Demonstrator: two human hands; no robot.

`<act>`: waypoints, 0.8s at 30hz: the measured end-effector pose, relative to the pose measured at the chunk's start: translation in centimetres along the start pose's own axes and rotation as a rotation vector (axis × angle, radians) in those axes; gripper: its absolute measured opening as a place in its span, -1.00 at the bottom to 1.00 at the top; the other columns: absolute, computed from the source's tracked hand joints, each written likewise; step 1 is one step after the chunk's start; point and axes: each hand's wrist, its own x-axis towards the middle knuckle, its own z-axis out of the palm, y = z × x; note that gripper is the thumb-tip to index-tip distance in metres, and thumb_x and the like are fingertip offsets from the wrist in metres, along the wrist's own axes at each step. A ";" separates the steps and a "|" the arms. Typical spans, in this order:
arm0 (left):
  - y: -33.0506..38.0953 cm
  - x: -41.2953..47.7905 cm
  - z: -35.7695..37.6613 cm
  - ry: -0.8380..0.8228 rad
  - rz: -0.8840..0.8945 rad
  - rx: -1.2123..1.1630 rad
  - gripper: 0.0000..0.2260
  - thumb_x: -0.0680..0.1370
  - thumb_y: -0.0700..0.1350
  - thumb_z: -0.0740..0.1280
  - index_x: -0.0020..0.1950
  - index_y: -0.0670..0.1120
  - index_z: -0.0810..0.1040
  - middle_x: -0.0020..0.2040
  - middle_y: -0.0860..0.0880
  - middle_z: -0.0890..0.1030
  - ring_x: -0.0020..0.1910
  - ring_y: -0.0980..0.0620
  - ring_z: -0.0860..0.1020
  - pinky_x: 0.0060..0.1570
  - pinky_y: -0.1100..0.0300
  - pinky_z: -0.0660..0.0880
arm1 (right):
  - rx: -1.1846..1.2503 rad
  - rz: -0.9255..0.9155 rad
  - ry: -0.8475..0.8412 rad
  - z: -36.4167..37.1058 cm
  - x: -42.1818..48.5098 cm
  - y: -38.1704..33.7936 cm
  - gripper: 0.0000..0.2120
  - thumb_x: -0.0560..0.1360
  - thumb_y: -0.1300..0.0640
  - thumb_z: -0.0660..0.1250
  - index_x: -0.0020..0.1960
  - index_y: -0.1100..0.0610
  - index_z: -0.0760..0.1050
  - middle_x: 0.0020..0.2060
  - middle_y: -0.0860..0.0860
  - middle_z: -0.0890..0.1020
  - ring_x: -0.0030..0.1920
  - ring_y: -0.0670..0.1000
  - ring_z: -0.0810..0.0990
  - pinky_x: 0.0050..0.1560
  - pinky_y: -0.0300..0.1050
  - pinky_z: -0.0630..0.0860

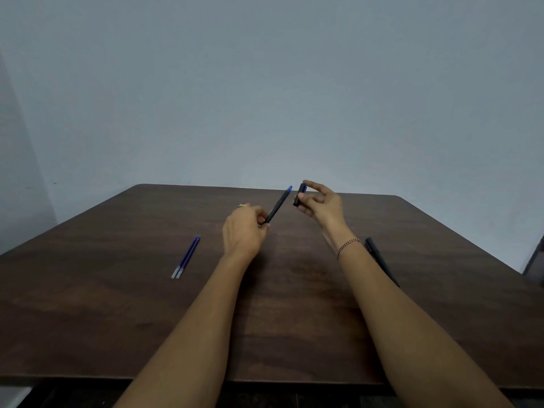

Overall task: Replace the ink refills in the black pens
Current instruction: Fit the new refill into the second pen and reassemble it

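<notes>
My left hand (243,229) grips the lower end of a black pen body (278,205), which tilts up to the right and shows a blue tip at its top. Close beside that tip, my right hand (322,206) pinches a short black pen cap (298,195) between thumb and fingers; cap and pen are apart. Two blue ink refills (186,257) lie side by side on the table to the left. A second black pen (381,260) lies on the table, partly hidden behind my right forearm.
The dark brown wooden table (117,304) fills the lower view, its near edge at the bottom and its far edge against a plain grey wall. A dark object (537,260) shows at the right edge, beyond the table.
</notes>
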 end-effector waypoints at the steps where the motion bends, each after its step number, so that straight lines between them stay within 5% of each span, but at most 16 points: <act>1: 0.0 0.0 0.0 -0.009 0.022 0.018 -0.84 0.44 -0.10 0.45 0.00 0.04 0.61 -0.14 0.11 0.55 -0.11 0.10 0.53 -0.18 0.21 0.48 | 0.057 -0.011 0.025 0.1 0.0 -0.1 -0.67 0.48 0.39 0.34 0.24 0.27 0.45 -0.20 0.19 0.60 -0.18 0.03 0.63 -0.18 -0.28 0.63; 12: 0.0 0.0 0.2 -0.038 0.091 0.071 -0.83 0.45 -0.09 0.43 0.03 0.06 0.62 -0.10 0.10 0.56 -0.09 0.08 0.54 -0.19 0.21 0.48 | 0.167 -0.115 0.269 -0.2 0.5 -0.2 -0.73 0.48 0.36 0.35 0.09 0.12 0.41 -0.19 0.15 0.62 -0.12 0.04 0.67 0.03 -0.13 0.61; 24: 0.2 0.0 0.0 -0.032 0.074 0.022 -0.80 0.43 -0.09 0.45 0.04 0.06 0.62 -0.06 0.07 0.63 -0.06 0.04 0.59 -0.10 0.13 0.56 | 0.076 -0.094 0.079 0.4 0.6 0.4 -0.76 0.52 0.34 0.31 0.16 0.23 0.43 -0.24 0.16 0.62 -0.16 0.01 0.65 -0.11 -0.25 0.63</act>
